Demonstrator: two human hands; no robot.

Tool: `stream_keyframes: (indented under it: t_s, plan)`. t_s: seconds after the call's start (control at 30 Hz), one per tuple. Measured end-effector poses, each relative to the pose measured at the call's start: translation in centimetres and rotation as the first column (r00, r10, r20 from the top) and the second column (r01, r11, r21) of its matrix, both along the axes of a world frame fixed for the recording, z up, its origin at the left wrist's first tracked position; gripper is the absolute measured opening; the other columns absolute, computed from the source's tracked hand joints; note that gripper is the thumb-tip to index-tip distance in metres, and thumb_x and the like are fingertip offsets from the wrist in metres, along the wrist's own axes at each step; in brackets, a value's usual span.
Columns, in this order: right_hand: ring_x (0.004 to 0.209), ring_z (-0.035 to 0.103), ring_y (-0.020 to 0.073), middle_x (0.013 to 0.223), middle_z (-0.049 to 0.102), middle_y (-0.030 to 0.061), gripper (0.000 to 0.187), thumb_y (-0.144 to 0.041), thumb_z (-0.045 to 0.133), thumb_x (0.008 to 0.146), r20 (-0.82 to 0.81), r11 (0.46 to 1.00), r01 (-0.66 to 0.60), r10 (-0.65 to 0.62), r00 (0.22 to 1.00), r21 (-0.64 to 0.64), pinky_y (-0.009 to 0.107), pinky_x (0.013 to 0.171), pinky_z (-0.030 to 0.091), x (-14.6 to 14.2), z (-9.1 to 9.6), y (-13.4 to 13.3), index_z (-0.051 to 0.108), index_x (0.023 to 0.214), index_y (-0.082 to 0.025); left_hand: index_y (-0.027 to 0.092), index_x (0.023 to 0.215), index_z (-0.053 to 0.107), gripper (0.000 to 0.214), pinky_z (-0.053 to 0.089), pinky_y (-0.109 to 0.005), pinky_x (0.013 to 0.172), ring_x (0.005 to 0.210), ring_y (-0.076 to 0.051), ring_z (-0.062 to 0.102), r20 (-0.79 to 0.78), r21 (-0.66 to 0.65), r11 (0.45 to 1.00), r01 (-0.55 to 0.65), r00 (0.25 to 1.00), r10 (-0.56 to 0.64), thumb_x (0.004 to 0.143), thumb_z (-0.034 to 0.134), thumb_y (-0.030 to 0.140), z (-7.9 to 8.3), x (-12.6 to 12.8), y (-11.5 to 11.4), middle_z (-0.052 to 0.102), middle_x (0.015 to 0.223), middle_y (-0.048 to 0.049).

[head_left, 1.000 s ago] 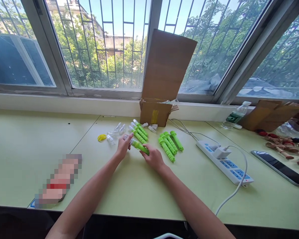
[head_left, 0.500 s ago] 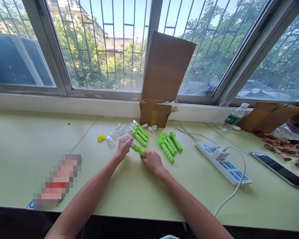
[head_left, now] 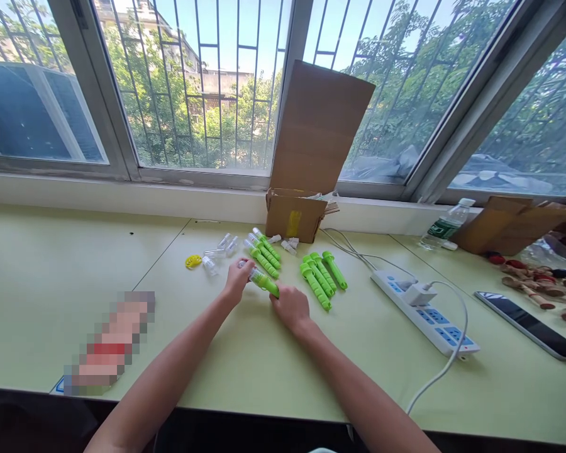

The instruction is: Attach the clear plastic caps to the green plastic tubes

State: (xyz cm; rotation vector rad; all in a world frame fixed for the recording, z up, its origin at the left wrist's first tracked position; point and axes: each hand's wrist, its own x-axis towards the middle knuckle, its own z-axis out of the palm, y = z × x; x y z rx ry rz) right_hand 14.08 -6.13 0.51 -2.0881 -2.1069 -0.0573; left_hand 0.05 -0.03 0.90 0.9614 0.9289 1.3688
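Between my two hands is a green plastic tube with a clear cap (head_left: 263,280), tilted over the table. My left hand (head_left: 238,280) is closed round its clear end. The fingers of my right hand (head_left: 290,307) grip its green end. Just behind lie several green tubes with clear caps (head_left: 265,257), side by side. Right of them rest several green tubes without clear caps (head_left: 317,284). Loose clear caps (head_left: 210,265) lie to the left, beside a yellow ring-like bundle (head_left: 193,261). A few small white pieces (head_left: 290,245) sit near the box.
An open cardboard box (head_left: 290,217) stands against the window sill. To the right lie a white power strip (head_left: 424,311) with a plugged-in charger and cable, a phone (head_left: 528,324), a water bottle (head_left: 446,225) and wooden pieces (head_left: 532,289). A blurred item (head_left: 113,343) lies at left.
Both hands still hold the same green tube, which has hardly moved. The whole view has shifted very slightly.
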Motion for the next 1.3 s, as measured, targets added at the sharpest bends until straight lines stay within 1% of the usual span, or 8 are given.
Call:
stream_keyframes:
  t_s: [0.2,0.4,0.57,0.77,0.93,1.0,1.17,1.3]
  plan:
    - [0.073,0.061,0.0198,0.084,0.067,0.008,0.023,-0.035,0.043,0.085,-0.038,0.999,-0.044,0.043,0.998,-0.023,0.026,0.057,0.032,-0.4,0.4,-0.3,0.06,0.093,-0.021,0.016,0.089,0.047,0.031,0.05,-0.035,0.071,0.076,-0.02,0.066,0.319,0.032,0.984,0.174,0.931,-0.176,0.064,0.066,0.021,0.7,-0.2,-0.3,0.066,0.075,-0.0048]
    - [0.067,0.057,0.0161,0.078,0.066,0.0054,0.018,-0.028,0.046,0.079,-0.229,0.991,-0.106,0.085,0.97,-0.084,0.024,0.053,0.028,-0.6,0.1,-0.1,0.062,0.082,-0.02,0.017,0.081,0.045,0.028,0.051,-0.033,0.073,0.06,-0.01,0.061,0.359,0.038,0.966,0.256,0.899,-0.252,0.063,0.066,0.014,1.1,-0.9,-0.2,0.067,0.088,-0.0061]
    - [0.051,0.043,0.0093,0.055,0.049,-0.0032,0.008,-0.022,0.05,0.07,-0.589,0.958,-0.258,0.136,0.797,-0.127,0.021,0.048,0.025,-0.7,-0.1,0.0,0.049,0.064,-0.018,0.017,0.075,0.044,0.024,0.05,-0.028,0.065,0.056,-0.007,0.055,0.322,0.092,0.943,0.32,0.886,-0.333,0.064,0.065,0.014,1.6,-1.5,-0.4,0.064,0.084,-0.0032]
    - [0.036,0.025,0.0045,0.045,0.032,-0.0095,0.023,-0.03,0.056,0.07,-0.897,0.771,-0.525,-0.136,0.42,-0.362,0.02,0.037,0.017,-0.6,0.9,-0.9,0.036,0.064,-0.021,0.017,0.071,0.045,0.02,0.048,-0.028,0.064,0.052,-0.006,0.05,0.261,0.138,0.903,0.406,0.865,-0.429,0.062,0.062,0.012,2.9,-2.1,-1.2,0.056,0.071,0.0021]
    - [0.037,0.017,0.0025,0.046,0.025,-0.0118,0.033,-0.033,0.063,0.069,-0.905,0.552,-0.719,-0.309,0.293,-0.421,0.018,0.036,0.011,0.6,2.0,-1.0,0.032,0.066,-0.021,0.017,0.068,0.044,0.019,0.048,-0.028,0.065,0.054,-0.007,0.05,0.263,0.18,0.868,0.463,0.828,-0.496,0.065,0.062,0.014,3.6,-2.1,-1.9,0.053,0.066,0.0019]
    - [0.037,0.015,0.0021,0.047,0.025,-0.012,0.035,-0.034,0.064,0.069,-0.901,0.52,-0.742,-0.332,0.28,-0.422,0.018,0.036,0.01,0.9,2.0,-0.9,0.031,0.066,-0.022,0.016,0.07,0.045,0.018,0.048,-0.028,0.066,0.055,-0.007,0.05,0.262,0.191,0.858,0.477,0.818,-0.513,0.067,0.062,0.014,3.7,-2.0,-2.0,0.054,0.068,0.0013]
    - [0.036,0.021,0.0035,0.046,0.029,-0.0104,0.033,-0.039,0.059,0.072,-0.928,0.679,-0.637,-0.217,0.301,-0.365,0.019,0.035,0.013,-0.1,0.9,-0.8,0.032,0.065,-0.021,0.016,0.091,0.05,0.025,0.048,-0.026,0.064,0.06,-0.008,0.055,0.292,0.156,0.888,0.433,0.838,-0.46,0.07,0.064,0.016,3.2,-1.7,-1.4,0.059,0.077,-0.0006]
    - [0.039,0.034,0.0067,0.05,0.039,-0.0071,0.024,-0.041,0.051,0.077,-0.885,0.876,-0.414,-0.03,0.464,-0.246,0.02,0.04,0.024,-1.1,-0.2,-0.3,0.04,0.071,-0.02,0.015,0.092,0.049,0.034,0.049,-0.027,0.063,0.061,-0.011,0.059,0.31,0.044,0.964,0.263,0.914,-0.263,0.067,0.07,0.024,2.1,-1.0,-0.5,0.06,0.071,-0.0007]
